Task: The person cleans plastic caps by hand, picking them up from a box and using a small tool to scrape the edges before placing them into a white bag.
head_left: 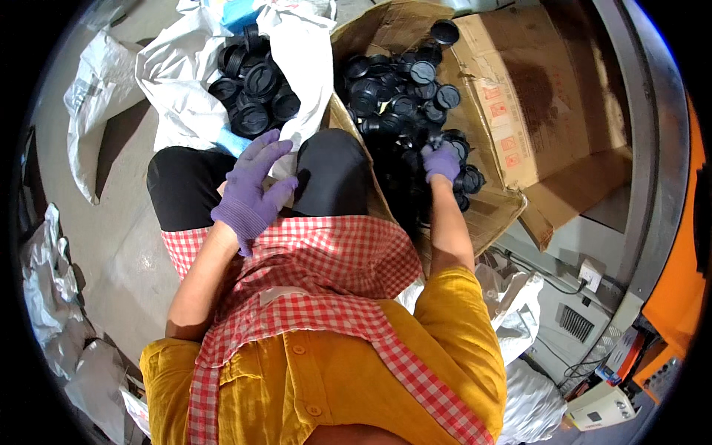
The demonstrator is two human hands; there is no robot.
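My left hand (256,182), in a purple knitted glove, hovers over my lap with its fingers spread and nothing in them. Just beyond it, a white woven sack (178,89) lies open with black round plastic lids (261,80) heaped inside. My right hand (443,161), gloved the same way, reaches down into a cardboard box (486,215) at my right. Many more black lids (403,105) fill that box, and the hand touches some of them. Its fingertips are blurred and partly lost among the dark lids, so their grip does not show.
Cardboard flaps (549,104) stand folded out on the box's right side. Beyond them runs a grey metal frame (645,111) with an orange panel (676,274). A plug with cables (591,276) sits low at the right. Crumpled white sacks (96,96) lie at the left.
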